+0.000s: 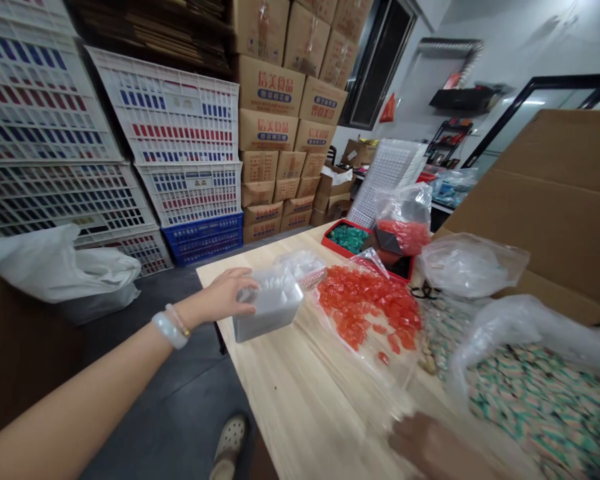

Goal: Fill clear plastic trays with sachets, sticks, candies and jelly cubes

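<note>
My left hand reaches out over the table's left edge and grips a clear plastic box by its near corner, fingers curled on its top. A second clear box lies just behind it. My right hand is a motion-blurred shape at the bottom of the view, low over the wooden table; its fingers are smeared. Between the hands lies an open plastic bag of red wrapped candies. At the right sits a bag of green-and-white wrapped candies.
A red tray with green candies and a bag of red candies stand at the table's far end. A large cardboard box rises on the right. White and blue crates and stacked cartons line the wall. My shoe shows on the floor.
</note>
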A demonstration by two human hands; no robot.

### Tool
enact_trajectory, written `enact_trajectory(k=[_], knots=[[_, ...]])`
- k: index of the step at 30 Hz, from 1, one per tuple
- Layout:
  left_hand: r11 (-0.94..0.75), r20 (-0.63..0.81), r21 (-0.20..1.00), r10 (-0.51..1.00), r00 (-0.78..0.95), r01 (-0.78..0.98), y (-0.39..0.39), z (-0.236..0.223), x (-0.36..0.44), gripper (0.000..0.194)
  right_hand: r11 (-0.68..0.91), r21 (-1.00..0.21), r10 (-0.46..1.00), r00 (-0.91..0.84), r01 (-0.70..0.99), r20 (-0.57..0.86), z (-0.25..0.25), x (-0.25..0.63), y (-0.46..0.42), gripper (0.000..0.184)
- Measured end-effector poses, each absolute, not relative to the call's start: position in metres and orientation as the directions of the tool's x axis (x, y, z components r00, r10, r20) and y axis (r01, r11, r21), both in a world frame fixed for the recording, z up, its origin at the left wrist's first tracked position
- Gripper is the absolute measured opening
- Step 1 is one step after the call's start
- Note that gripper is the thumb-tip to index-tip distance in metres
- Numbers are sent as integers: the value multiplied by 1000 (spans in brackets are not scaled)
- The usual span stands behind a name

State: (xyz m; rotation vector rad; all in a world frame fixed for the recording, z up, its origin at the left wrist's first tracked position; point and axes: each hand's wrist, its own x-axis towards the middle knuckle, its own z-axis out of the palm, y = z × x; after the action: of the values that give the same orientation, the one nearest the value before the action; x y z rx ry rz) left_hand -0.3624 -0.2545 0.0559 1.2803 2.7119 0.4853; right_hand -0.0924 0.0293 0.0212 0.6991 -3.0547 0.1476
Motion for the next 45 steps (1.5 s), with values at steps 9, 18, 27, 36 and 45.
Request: enact_trajectory(k=[9,18,27,36,45], knots=[[598,28,359,760,-649,716,-252,53,-365,43,770,-427,-501,-864,-474,56,55,-315,-52,2],[578,53,377,766,-640,723,-255,44,-368,41,664,-666,-540,-834,-340,-112,48,-331,-43,6],[595,39,357,761,-648,720,-253,50,-365,41,681,-663,-528,-836,-311,-150,46,-337,-43,4],[623,127,188,751,-648,759,-232,26,-328,21,753,-266,-624,-781,-602,3,55,-319,-67,12],[569,386,335,644,-661,751,-254,103,-315,37,837,48,-544,-819,-545,182,86,-187,-39,21]])
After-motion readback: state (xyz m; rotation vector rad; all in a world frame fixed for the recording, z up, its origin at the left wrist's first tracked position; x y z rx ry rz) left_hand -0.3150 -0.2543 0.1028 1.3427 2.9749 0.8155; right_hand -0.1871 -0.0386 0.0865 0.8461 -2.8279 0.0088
